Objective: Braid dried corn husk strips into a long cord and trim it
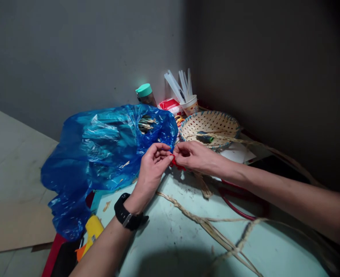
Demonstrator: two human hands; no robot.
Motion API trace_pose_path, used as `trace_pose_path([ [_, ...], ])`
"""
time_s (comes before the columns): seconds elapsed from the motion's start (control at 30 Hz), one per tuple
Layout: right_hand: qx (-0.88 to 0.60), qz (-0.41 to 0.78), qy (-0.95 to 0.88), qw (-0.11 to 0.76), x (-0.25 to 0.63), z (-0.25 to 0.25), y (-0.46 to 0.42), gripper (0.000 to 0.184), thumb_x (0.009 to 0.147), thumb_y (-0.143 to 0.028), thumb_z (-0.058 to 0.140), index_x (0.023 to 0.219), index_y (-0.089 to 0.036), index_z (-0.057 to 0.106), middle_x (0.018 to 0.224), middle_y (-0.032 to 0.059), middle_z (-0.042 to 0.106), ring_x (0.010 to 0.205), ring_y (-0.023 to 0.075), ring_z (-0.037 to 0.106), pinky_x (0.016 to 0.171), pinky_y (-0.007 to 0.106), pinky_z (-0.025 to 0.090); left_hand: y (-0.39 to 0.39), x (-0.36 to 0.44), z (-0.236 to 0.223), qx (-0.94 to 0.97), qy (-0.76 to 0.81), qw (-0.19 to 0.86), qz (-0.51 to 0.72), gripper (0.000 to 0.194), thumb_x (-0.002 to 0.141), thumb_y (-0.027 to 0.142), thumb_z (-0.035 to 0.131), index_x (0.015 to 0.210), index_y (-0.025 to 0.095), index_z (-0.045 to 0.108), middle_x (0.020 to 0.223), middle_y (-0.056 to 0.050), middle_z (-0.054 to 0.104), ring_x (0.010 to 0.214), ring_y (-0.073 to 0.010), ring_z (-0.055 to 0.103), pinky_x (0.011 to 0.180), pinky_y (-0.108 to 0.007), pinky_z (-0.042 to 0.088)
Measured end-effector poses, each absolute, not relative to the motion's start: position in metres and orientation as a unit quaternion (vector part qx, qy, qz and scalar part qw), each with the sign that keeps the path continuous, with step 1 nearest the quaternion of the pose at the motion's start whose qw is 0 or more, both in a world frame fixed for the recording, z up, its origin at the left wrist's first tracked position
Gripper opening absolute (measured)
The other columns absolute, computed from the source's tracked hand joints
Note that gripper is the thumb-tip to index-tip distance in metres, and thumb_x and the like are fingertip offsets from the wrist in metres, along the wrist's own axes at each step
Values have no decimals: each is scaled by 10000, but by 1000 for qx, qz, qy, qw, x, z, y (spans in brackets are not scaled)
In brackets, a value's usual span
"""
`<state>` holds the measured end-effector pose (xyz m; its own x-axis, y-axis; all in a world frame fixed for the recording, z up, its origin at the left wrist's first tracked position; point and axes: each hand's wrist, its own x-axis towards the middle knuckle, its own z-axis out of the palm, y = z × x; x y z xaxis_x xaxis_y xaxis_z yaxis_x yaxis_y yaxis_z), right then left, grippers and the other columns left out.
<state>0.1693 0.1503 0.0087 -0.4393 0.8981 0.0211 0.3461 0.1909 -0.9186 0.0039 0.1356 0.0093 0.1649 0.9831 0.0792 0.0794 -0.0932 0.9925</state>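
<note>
My left hand (152, 165) and my right hand (194, 156) meet above the pale green table (181, 238), fingers pinched together on a small red piece (173, 161) held between them. A black watch sits on my left wrist. Just behind my left hand lies a big crumpled blue plastic bag (100, 154) with dried strips showing in its mouth. A woven basket (208, 127) with a blue rim stands just beyond my right hand. Braided straw strands (210, 227) trail across the table under my arms.
At the back stand a jar with a green lid (145, 93), a red box (170, 104) and a paper cup holding white sticks (188, 103). A red cord (233, 206) loops under my right forearm. A yellow tool (92, 231) lies at the table's left edge. Grey walls close the corner.
</note>
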Motion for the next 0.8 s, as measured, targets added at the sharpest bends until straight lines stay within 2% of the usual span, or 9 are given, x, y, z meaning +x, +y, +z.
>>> trace_pose_path([
  [0.07,-439,410,-746,287,171,11,153,79,715,-226,531,660,-174,553,560,-30,552,512,103,454,478,223,290,136,6,9,610,461,467,444,218,751,184,671,942,179,565,833,-5,607,776,-115,584,726,-227,459],
  [0.17,-435,404,-751,289,172,9,152,115,741,-244,519,665,-172,566,571,-22,569,537,112,476,501,230,291,137,7,8,642,452,440,435,178,778,156,623,933,184,541,863,-11,595,807,-118,580,742,-230,457],
  [0.4,-485,380,-695,370,164,1,145,163,745,-274,533,619,-176,497,557,-29,542,544,107,464,512,228,287,141,10,5,649,440,433,444,144,775,174,599,849,190,477,825,24,513,709,-87,519,644,-199,440],
  [0.53,-451,478,-658,369,164,-1,147,125,765,-276,514,691,-176,531,593,-14,591,531,108,509,482,214,322,141,12,5,611,435,475,461,189,730,180,615,828,198,454,796,39,514,615,-76,512,577,-205,450],
  [0.67,-427,573,-601,359,165,0,148,114,792,-280,496,744,-179,519,662,7,623,505,105,537,434,205,330,140,11,8,620,449,442,467,172,719,150,618,856,185,520,801,25,525,659,-81,518,582,-189,453],
  [0.73,-431,557,-613,359,168,4,147,132,818,-316,493,799,-186,511,652,-3,616,504,113,548,444,212,341,141,10,9,613,457,442,469,196,723,148,620,896,185,535,785,23,531,655,-86,521,583,-197,462],
  [0.8,-448,476,-669,355,171,8,145,180,820,-365,536,872,-194,514,632,-19,602,529,125,547,483,220,344,141,9,10,598,465,449,473,221,723,152,629,919,183,533,765,26,535,643,-86,523,586,-201,465],
])
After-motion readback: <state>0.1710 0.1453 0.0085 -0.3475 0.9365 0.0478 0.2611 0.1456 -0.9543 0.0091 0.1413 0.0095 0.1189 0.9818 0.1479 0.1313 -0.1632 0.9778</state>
